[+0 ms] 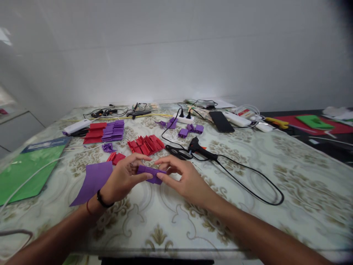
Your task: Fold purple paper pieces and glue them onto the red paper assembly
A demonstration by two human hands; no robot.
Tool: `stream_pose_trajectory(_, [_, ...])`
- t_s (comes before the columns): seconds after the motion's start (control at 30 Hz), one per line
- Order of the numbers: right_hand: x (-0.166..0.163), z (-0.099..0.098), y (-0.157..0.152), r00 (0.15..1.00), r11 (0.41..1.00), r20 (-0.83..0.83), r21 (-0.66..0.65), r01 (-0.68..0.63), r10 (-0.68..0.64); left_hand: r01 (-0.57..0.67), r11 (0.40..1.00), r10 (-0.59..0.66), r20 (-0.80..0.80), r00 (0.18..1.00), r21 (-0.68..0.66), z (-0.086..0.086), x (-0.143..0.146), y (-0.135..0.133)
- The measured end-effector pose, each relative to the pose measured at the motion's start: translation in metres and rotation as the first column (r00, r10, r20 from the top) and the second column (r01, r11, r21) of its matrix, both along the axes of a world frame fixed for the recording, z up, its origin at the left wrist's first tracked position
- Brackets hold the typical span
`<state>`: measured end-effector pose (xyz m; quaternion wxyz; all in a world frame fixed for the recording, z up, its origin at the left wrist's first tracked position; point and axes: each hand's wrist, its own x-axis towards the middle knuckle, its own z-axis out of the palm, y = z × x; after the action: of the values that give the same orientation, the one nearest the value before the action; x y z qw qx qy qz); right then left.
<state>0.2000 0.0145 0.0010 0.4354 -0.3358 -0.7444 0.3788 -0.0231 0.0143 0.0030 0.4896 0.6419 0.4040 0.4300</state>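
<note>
Hands (pixel 121 180) (pixel 186 178) on narrow, folded purple paper (pixel 153 173)

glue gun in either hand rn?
No, the glue gun lies on the patterned tablecloth, while the left hand and right hand both hold folded purple paper.

The bench (pixel 176 228) is viewed from the wearer's head, at close range, by one camera facing forward and angled down. The left hand (pixel 125 176) and right hand (pixel 183 176) are framed just below the centre; the upper part is filled by the pale wall (pixel 176 48) behind the bench.
</note>
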Motion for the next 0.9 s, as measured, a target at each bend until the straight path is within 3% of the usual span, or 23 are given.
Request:
stream_pose_trajectory(0.2, [0.001,0.002,0.001,0.995,0.999,0.095,0.042,-0.01,0.006,0.014,0.995,0.001,-0.146,0.989,0.103,0.001,-0.001,-0.001])
stream_pose_trajectory(0.37, [0.003,0.002,-0.001,0.991,0.992,0.104,0.091,-0.09,0.081,0.084,0.988,-0.053,-0.231,0.972,0.13,0.006,-0.002,-0.004])
stream_pose_trajectory(0.47, [0.004,0.003,-0.001,0.989,0.99,0.099,0.075,-0.118,0.11,0.091,0.99,-0.066,-0.225,0.972,0.103,0.007,-0.001,-0.006])
stream_pose_trajectory(0.77, [0.001,0.0,0.002,0.994,1.0,0.11,0.004,-0.026,0.025,0.087,0.989,-0.096,-0.079,0.992,-0.117,-0.004,0.002,-0.001])
stream_pose_trajectory(0.9, [-0.001,-0.004,0.002,0.991,0.996,0.122,-0.08,-0.042,0.051,0.065,0.997,-0.071,-0.174,0.982,-0.039,-0.004,0.0,-0.001])
